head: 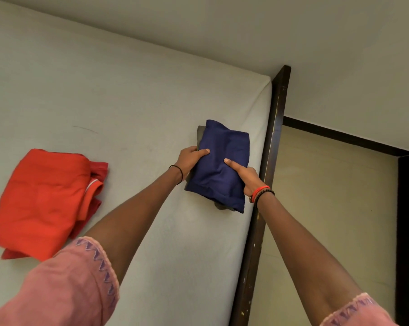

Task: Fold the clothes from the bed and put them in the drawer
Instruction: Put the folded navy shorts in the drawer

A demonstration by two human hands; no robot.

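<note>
A folded navy blue garment (224, 147) lies on top of a dark grey folded piece (200, 135) near the right edge of the mattress (104, 90). My left hand (190, 161) grips the stack's left side, thumb on top and fingers tucked beneath. On the right side my right hand (243, 175) holds the stack the same way, thumb pressed on the blue cloth. A folded red polo shirt (43, 203) lies on the mattress far to the left, apart from both hands.
A dark wooden bed frame (269, 161) runs along the mattress's right edge. Beyond it is pale floor (328, 196) with a dark skirting line (339, 135) and a dark vertical edge (405, 231) at far right. No drawer is in view.
</note>
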